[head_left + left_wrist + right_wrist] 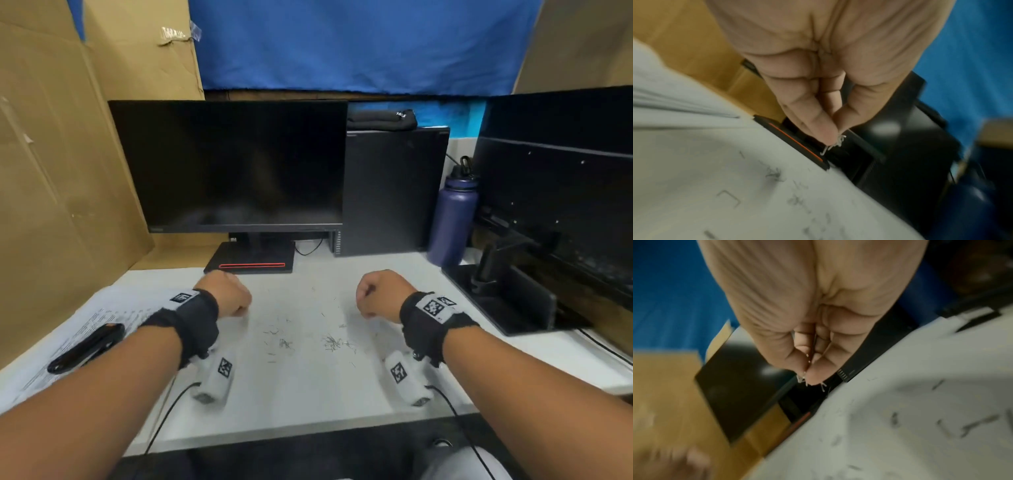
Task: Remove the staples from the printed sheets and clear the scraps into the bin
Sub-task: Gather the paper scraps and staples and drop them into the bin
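Loose bent staples lie scattered on the white desk between my two hands. My left hand hovers above the desk with fingers curled; in the left wrist view its fingertips pinch a small clump of staples. My right hand is curled the same way, and in the right wrist view its fingertips pinch a few staples. The printed sheets lie at the desk's left with a black staple remover on top. No bin is in view.
A black monitor on its stand and a computer tower stand behind the hands. A dark blue bottle and black equipment fill the right. Cardboard panels wall the left.
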{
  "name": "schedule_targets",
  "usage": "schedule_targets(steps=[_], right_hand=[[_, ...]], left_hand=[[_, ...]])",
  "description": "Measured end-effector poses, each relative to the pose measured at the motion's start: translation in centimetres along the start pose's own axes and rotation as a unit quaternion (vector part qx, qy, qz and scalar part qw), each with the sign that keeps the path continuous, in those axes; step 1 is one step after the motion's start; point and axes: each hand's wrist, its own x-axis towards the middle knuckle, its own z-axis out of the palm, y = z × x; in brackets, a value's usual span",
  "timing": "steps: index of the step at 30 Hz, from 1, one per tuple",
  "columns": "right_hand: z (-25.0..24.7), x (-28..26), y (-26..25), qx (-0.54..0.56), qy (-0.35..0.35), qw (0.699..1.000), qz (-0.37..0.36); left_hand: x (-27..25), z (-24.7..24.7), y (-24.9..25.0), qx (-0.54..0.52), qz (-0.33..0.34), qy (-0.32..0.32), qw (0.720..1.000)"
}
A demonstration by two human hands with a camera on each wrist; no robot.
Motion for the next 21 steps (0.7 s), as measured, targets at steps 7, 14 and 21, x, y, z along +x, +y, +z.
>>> schedule_targets(steps=[7, 14, 21], right_hand=[[-0.4, -2.4, 1.7, 0.672, 0.028, 0.727, 0.142], [2.4, -4.7, 1.5, 0.765, 0.041, 0.602, 0.226], [3.2, -5.3, 0.9, 0.766, 0.009, 0.597, 0.238]], left_hand=[[-3.5, -1.2, -1.9, -0.607, -0.102, 0.036, 0.787], [-7.6, 2.3, -2.2, -0.795, -0.164, -0.036, 0.582], [-8.5, 4.5, -1.7, -0.795, -0.190, -0.036, 0.575]])
